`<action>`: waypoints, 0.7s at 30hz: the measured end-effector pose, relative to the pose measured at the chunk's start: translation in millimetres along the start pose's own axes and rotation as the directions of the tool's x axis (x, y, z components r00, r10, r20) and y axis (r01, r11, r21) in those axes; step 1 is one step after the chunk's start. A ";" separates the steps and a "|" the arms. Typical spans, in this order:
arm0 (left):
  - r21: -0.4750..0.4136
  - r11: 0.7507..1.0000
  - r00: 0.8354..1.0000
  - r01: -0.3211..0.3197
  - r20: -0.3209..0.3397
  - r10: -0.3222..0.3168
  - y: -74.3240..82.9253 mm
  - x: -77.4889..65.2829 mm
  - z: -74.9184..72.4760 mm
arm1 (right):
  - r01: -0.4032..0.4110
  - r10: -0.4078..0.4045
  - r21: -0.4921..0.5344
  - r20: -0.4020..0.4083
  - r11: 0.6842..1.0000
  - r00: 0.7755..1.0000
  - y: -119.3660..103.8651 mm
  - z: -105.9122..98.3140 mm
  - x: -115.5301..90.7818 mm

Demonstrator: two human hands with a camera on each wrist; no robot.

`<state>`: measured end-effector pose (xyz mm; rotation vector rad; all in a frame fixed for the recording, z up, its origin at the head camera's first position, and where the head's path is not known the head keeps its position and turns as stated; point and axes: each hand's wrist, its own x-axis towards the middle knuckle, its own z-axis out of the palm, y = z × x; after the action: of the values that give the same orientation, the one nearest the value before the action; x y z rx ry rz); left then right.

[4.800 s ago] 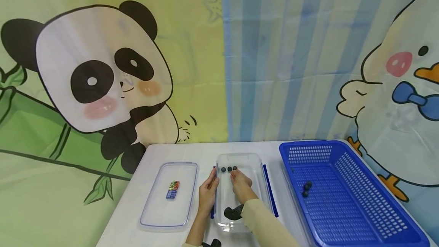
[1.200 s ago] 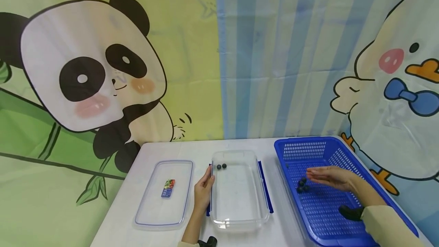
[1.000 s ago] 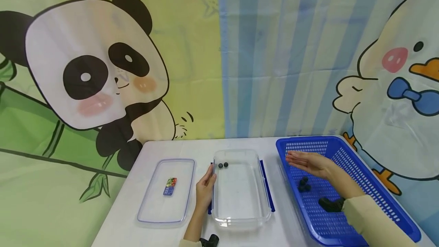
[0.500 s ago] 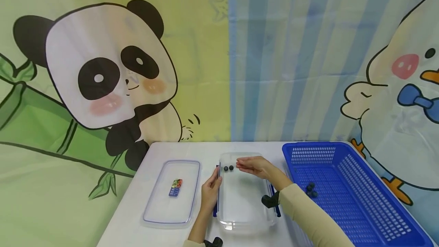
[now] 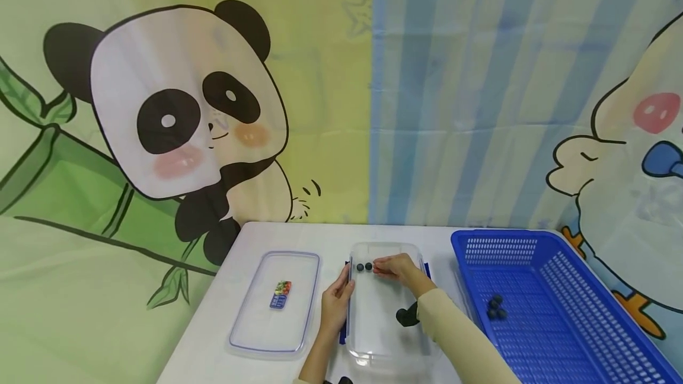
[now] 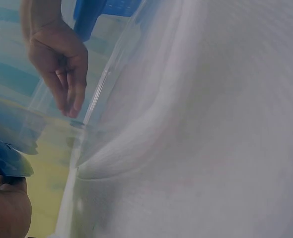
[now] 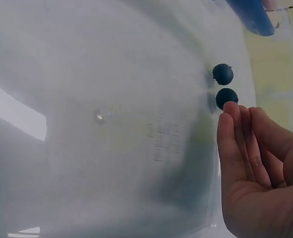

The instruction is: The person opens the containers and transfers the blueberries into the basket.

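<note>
A clear plastic container (image 5: 381, 336) with blue side latches stands mid-table. My left hand (image 5: 333, 307) grips its left side, with part of that hand showing by a blue latch (image 6: 7, 161) in the left wrist view. Inside, near the far left corner, two blueberries sit side by side, one farther left (image 5: 360, 266) and one nearer my right hand (image 5: 400, 268). In the right wrist view, that hand's fingers (image 7: 231, 144) are held together, the tips right at the nearer blueberry (image 7: 227, 99); the other blueberry (image 7: 223, 74) lies just beyond.
To the right stands a blue perforated basket (image 5: 549, 325) with several blueberries (image 5: 493, 313) clustered near its left wall. A clear rectangular lid (image 5: 267, 330) bearing a colourful label (image 5: 280, 294) lies left of the container. A printed curtain (image 5: 331, 135) hangs behind the table (image 5: 213, 325).
My right hand has gone from the container to over the basket and back to the container. One blueberry has left the container's row, and the basket's cluster has grown. My left hand keeps its grip.
</note>
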<state>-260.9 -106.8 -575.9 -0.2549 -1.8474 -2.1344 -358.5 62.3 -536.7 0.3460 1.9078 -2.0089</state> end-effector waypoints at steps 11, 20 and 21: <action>-0.014 0.997 0.997 0.075 0.026 -0.075 20.2 -3.7 3.8 | -0.046 0.044 -0.021 -0.060 0.999 0.997 -4.2 -0.5 -9.0; -0.008 0.998 0.997 0.068 0.031 -0.067 31.4 -3.8 4.4 | -0.030 0.030 -0.048 -0.004 0.998 1.000 -1.3 -1.3 -1.7; -0.011 0.997 0.997 0.071 0.029 -0.070 30.7 -3.5 4.0 | -0.025 0.025 -0.056 -0.001 0.998 1.000 -0.9 -0.8 -1.4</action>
<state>-247.3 -106.2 -547.8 -0.2277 -1.8868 -2.2005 -357.7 63.2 -535.4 0.3536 1.9457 -1.9350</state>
